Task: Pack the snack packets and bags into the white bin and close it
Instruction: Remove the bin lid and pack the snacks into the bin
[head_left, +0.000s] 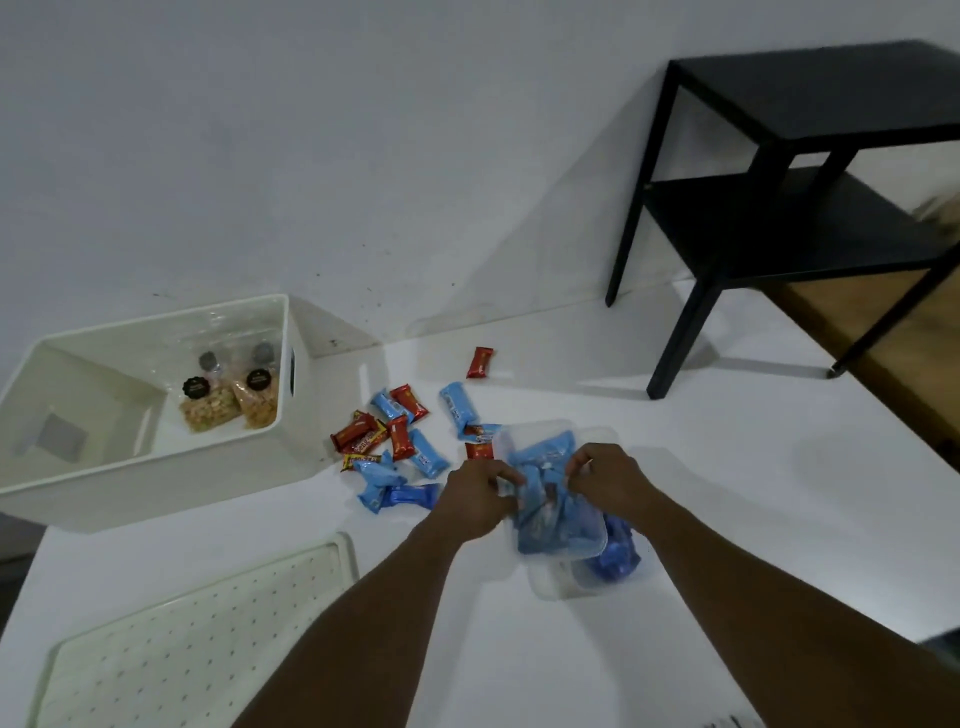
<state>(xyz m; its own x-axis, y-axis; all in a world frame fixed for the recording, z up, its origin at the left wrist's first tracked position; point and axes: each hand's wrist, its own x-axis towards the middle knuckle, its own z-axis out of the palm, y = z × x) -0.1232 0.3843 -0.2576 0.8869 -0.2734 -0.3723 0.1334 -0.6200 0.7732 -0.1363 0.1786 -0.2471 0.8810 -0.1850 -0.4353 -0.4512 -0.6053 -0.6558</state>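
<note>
Left hand (475, 496) and right hand (605, 480), grips pinching the clear bag (550, 514); white bin (156, 483) sits leftward, nearer the left hand.

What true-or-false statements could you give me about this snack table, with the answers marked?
1. The white bin is closed. False: it stands open, and its lid lies on the table in front of it.
2. Two clear snack bags lie inside the bin. True.
3. The left hand and right hand both grip a clear bag of blue packets. True.
4. Every loose packet is already packed. False: red and blue packets lie on the table beside the bin.
</note>
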